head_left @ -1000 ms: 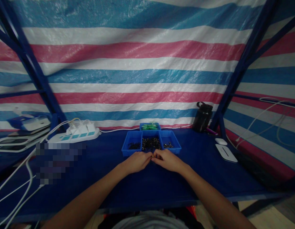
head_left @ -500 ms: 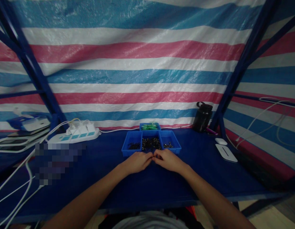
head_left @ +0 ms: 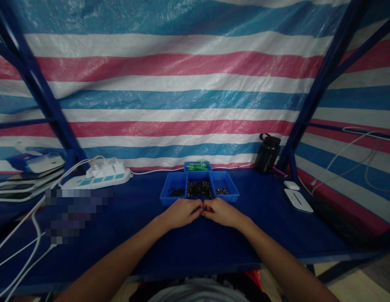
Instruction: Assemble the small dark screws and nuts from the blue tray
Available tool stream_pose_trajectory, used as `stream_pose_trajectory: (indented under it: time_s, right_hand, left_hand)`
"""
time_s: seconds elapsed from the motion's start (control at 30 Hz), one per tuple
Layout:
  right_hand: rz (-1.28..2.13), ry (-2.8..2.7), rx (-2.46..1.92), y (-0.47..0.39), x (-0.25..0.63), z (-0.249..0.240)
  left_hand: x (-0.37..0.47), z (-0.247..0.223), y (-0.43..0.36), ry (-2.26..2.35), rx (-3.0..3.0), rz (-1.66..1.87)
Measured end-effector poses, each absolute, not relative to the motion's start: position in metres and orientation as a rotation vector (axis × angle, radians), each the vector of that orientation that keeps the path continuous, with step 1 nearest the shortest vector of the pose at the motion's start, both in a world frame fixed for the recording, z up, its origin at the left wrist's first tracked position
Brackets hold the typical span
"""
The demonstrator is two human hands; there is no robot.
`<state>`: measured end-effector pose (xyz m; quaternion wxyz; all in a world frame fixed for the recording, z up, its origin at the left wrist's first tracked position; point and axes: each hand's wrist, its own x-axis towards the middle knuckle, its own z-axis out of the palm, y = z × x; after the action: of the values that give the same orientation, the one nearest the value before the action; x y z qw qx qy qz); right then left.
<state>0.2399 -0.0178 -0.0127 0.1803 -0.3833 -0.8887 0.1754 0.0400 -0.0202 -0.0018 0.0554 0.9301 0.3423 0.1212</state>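
My left hand (head_left: 183,212) and my right hand (head_left: 223,211) meet fingertip to fingertip just in front of the blue bins. Both are closed in a pinch; whatever lies between the fingers is too small and hidden to name. Directly behind them, the middle blue bin (head_left: 199,176) holds many small dark and shiny parts (head_left: 199,188). Small black pieces (head_left: 176,192) lie in the left bin (head_left: 166,189). A few shiny metal-looking pieces (head_left: 222,191) lie in the right bin (head_left: 234,188). Green packets or pieces (head_left: 197,166) fill a smaller bin (head_left: 185,167) at the back.
A white power strip (head_left: 102,179) with plugs and cables stands at the left, near stacked devices (head_left: 21,186). At the right are a black bottle (head_left: 267,154), a white box (head_left: 298,201) and a small white case (head_left: 291,185). Blue frame posts (head_left: 308,107) flank the table.
The hands stay almost in place, with the fingertips shifting slightly against each other. The whole view has moved a little.
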Motion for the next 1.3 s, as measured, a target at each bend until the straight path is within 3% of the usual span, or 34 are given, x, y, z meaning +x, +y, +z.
stream_pose_trajectory:
  time_s: [1.3]
  right_hand:
    - [0.469,-2.567,-1.045,-0.0168,0.2384,-0.0173]
  left_hand:
    - [0.0400,-0.0031,-0.0195,0.874,2.827,0.476]
